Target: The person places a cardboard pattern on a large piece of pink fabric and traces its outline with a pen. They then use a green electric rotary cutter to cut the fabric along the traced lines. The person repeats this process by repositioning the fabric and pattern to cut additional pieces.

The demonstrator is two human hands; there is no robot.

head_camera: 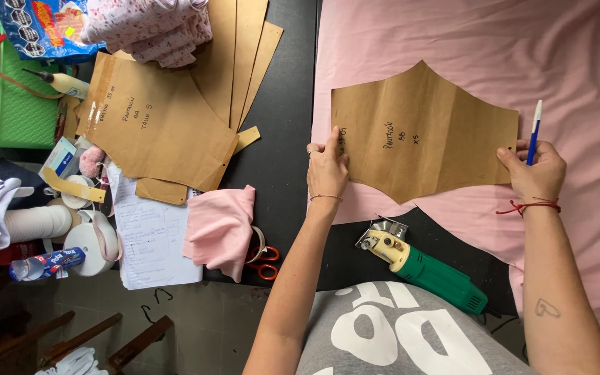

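Forearms reach out from the bottom edge, above a grey printed shirt. Just ahead of the body a green and cream handheld electric fabric cutter (pixel 421 264) lies on the black table (pixel 282 118), close to the near edge of a pink cloth (pixel 578 62).

Further out, the left hand (pixel 326 169) lies flat and open, fingers pressing the left end of a brown paper pattern piece (pixel 421 135) onto the cloth. The right hand (pixel 537 172) pins the right end with its fingers while gripping a blue and white pen (pixel 534 132), which stands nearly upright; whether the tip touches paper is probably too small to tell.

The pattern lies spread on the cloth, its lower point close to the cloth's near edge. Holding it well appears to mean keeping both ends pressed evenly so the paper stays flat and unshifted, with the cloth smooth beneath.

Left, on the table: a folded pink scrap (pixel 220 229), orange-handled scissors (pixel 267 260), a written sheet (pixel 151 236). Farthest: more stacked brown patterns (pixel 168 111).
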